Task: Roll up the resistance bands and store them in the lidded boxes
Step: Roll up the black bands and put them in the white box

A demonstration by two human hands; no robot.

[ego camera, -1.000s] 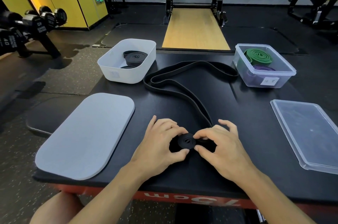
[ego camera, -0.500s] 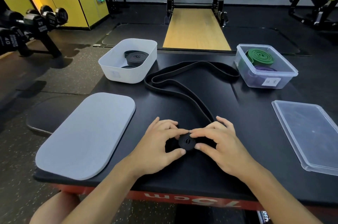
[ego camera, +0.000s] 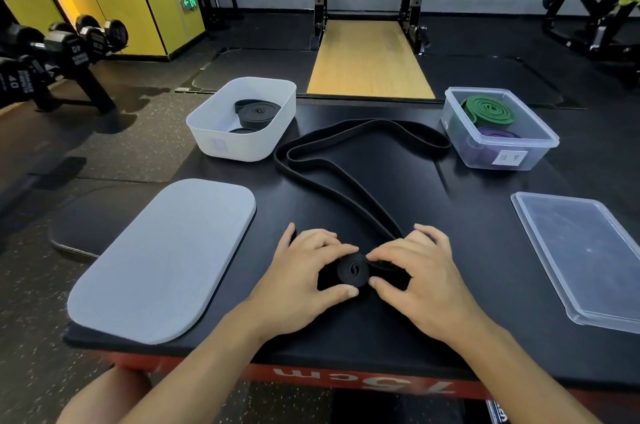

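I look down on a black bench (ego camera: pixel 485 215) in a gym. At 6 o'clock, close to the front edge, my left hand (ego camera: pixel 304 271) and right hand (ego camera: pixel 426 274) meet on a small, tight coil (ego camera: pixel 353 270) of a black band (ego camera: pixel 346 146). Each hand pinches the coil between thumb and fingertips, the left from 9 o'clock and the right from 3 o'clock. The coil's spiral face is turned up toward me. The unrolled length runs toward 12 o'clock and loops wide across the middle of the bench.

I judge the band light, soft and rubbery. It likely grips the bench rather than slides, and the coil would spring loose if released. The best hold seems to be across the coil's sides with a finger on the outer wrap.

At 11 o'clock is an open white box (ego camera: pixel 242 149) holding rolled black bands. At 1 o'clock an open clear box (ego camera: pixel 502 160) holds a green roll (ego camera: pixel 486 110) above a purple roll (ego camera: pixel 498 134). A grey lid (ego camera: pixel 162 260) lies at 9 o'clock, right at the left edge. A clear lid (ego camera: pixel 581 257) lies at 3 o'clock. The lane between the lids gives room to roll forward. The loose loop passes just beside both boxes and could snag them.
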